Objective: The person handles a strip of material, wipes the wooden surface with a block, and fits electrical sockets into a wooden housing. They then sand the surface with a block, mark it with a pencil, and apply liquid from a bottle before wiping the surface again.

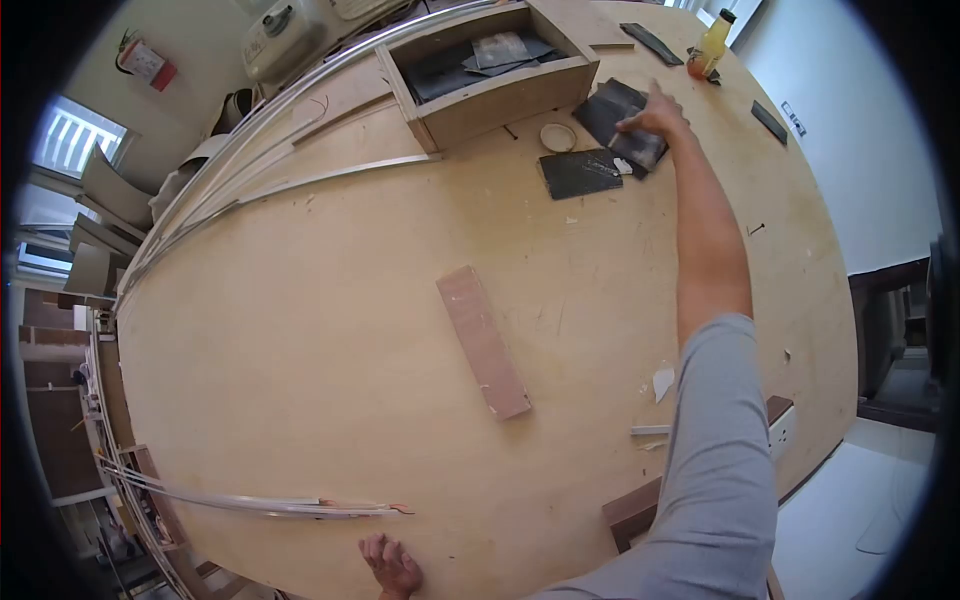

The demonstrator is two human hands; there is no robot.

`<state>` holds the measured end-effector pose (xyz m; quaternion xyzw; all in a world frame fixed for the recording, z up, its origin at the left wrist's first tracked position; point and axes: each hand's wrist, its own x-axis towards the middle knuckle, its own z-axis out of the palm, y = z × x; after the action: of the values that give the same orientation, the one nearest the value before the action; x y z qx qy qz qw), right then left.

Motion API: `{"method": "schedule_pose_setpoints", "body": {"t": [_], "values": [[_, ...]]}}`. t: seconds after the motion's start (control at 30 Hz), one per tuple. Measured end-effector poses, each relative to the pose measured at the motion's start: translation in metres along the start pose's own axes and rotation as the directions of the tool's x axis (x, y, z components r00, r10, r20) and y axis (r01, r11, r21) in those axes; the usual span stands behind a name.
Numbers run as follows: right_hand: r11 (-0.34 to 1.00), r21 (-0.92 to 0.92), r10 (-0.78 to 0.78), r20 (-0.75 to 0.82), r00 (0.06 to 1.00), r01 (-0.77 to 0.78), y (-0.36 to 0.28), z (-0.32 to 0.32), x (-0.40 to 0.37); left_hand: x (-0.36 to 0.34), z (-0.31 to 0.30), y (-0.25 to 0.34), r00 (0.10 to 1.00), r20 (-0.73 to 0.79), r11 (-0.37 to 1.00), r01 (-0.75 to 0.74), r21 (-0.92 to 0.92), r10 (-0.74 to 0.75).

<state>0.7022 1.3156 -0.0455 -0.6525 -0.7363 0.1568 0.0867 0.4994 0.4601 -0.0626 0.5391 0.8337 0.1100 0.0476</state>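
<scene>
My right hand reaches far across the wooden table, its thumb and fingers apart over dark sandpaper sheets. One worn, greyish sheet lies just under the palm. Beside these, a separate black sandpaper piece lies flat, and a roll of tape rests to its left. At the near edge, my left hand lies on the tabletop with loosely bent fingers and holds nothing. A reddish-brown wooden block lies at the table's middle, between the two hands.
An open wooden drawer box with more dark sheets stands at the back. A yellow bottle is at the back right. Long metal strips run along the left, others near the front. A power socket sits right of my arm.
</scene>
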Motion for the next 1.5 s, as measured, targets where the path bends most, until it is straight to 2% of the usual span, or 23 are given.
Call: {"method": "schedule_pose_setpoints", "body": {"t": [0.03, 0.17, 0.27, 0.37, 0.4, 0.43, 0.5, 0.57, 0.63, 0.7, 0.77, 0.8, 0.83, 0.87, 0.93, 0.97, 1.03, 1.1, 1.2, 1.3, 1.37, 1.43, 1.5], "values": [[1.000, 0.018, 0.017, 0.006, 1.000, -0.017, 0.002, -0.004, 0.004, 0.002, 0.000, 0.002, 1.000, 0.001, 1.000, 0.001, 0.008, -0.001], [0.984, 0.174, 0.013, 0.195, 0.981, -0.047, 0.026, -0.014, -0.005, 0.005, -0.002, 0.004, 1.000, -0.007, 1.000, -0.012, 0.002, 0.012], [0.979, 0.158, -0.145, 0.096, 0.985, 0.128, 0.015, -0.026, -0.035, 0.003, 0.001, 0.000, 0.999, -0.044, 1.000, -0.030, -0.008, 0.030], [0.919, 0.336, -0.237, 0.049, 0.970, 0.208, 0.014, -0.022, -0.044, 0.002, -0.002, -0.001, 1.000, -0.015, 1.000, -0.007, -0.019, 0.007], [0.939, 0.299, -0.171, -0.023, 0.985, 0.170, 0.013, -0.024, -0.046, 0.002, -0.001, -0.001, 1.000, -0.018, 1.000, -0.010, -0.017, 0.010], [0.889, 0.351, -0.256, -0.150, 0.955, 0.293, 0.012, -0.032, -0.051, 0.001, -0.001, -0.002, 1.000, -0.020, 1.000, -0.009, -0.015, 0.009], [0.736, 0.402, -0.396, -0.395, 0.829, 0.544, 0.011, -0.057, -0.057, -0.002, 0.002, -0.004, 1.000, -0.020, 1.000, -0.004, -0.003, 0.004], [0.663, 0.455, -0.314, -0.552, 0.772, 0.595, -0.012, -0.107, -0.072, -0.005, 0.003, -0.007, 1.000, -0.002, 1.000, -0.006, 0.013, 0.006], [0.705, 0.302, -0.143, -0.826, 0.545, 0.642, -0.063, -0.145, -0.102, -0.002, 0.001, -0.002, 1.000, -0.004, 1.000, 0.009, -0.014, -0.009], [0.681, 0.014, -0.191, -0.962, 0.196, 0.732, -0.117, -0.159, -0.099, 0.001, -0.002, -0.003, 1.000, -0.004, 1.000, 0.006, -0.029, -0.006], [0.504, -0.141, -0.334, -0.942, 0.042, 0.852, -0.177, -0.155, -0.107, -0.001, -0.002, -0.003, 1.000, -0.007, 0.999, 0.007, -0.042, -0.007], [0.702, -0.113, -0.457, -0.829, 0.323, 0.703, -0.164, -0.111, -0.015, -0.001, -0.003, -0.002, 1.000, -0.011, 0.999, 0.007, -0.035, -0.007], [0.692, -0.419, -0.715, -0.511, 0.478, 0.587, -0.195, -0.100, -0.054, 0.000, -0.003, 0.000, 1.000, -0.015, 0.999, 0.005, -0.032, -0.006], [0.522, -0.433, -0.810, -0.521, 0.269, 0.735, -0.200, -0.071, -0.069, 0.001, -0.004, 0.000, 1.000, -0.020, 1.000, 0.000, -0.031, -0.001], [0.527, -0.246, -0.793, -0.488, 0.366, 0.814, -0.192, -0.040, -0.105, 0.001, -0.005, -0.001, 1.000, -0.026, 1.000, -0.006, -0.025, 0.005], [0.707, -0.059, -0.670, -0.378, 0.639, 0.705, -0.192, -0.038, -0.130, 0.001, -0.002, -0.001, 0.999, -0.040, 1.000, 0.002, -0.022, -0.003], [0.782, -0.129, -0.620, -0.064, 0.782, 0.609, -0.158, -0.007, -0.137, 0.001, 0.000, -0.003, 0.999, -0.033, 1.000, 0.013, -0.014, -0.013], [0.708, -0.249, -0.617, 0.237, 0.750, 0.661, -0.130, 0.029, -0.138, -0.003, -0.003, -0.004, 1.000, -0.016, 1.000, 0.011, -0.017, -0.011], [0.642, -0.225, -0.755, -0.017, 0.656, 0.733, -0.115, 0.030, -0.157, 0.001, -0.003, -0.003, 1.000, -0.028, 1.000, -0.007, -0.029, 0.007], [0.627, -0.151, -0.758, 0.110, 0.643, 0.764, -0.126, 0.001, -0.161, 0.002, -0.003, -0.007, 0.999, -0.043, 1.000, -0.019, -0.006, 0.018], [0.596, -0.106, -0.796, -0.211, 0.568, 0.796, -0.151, -0.038, -0.153, 0.000, -0.002, -0.004, 0.999, -0.050, 1.000, -0.002, -0.005, 0.002], [0.601, -0.085, -0.719, -0.492, 0.491, 0.795, -0.188, -0.101, -0.165, 0.001, -0.005, -0.002, 1.000, -0.025, 1.000, 0.005, -0.029, -0.006], [0.559, -0.324, -0.645, -0.748, 0.155, 0.763, -0.221, -0.121, -0.146, 0.003, -0.007, -0.003, 1.000, -0.013, 0.999, 0.000, -0.043, -0.001]]}}
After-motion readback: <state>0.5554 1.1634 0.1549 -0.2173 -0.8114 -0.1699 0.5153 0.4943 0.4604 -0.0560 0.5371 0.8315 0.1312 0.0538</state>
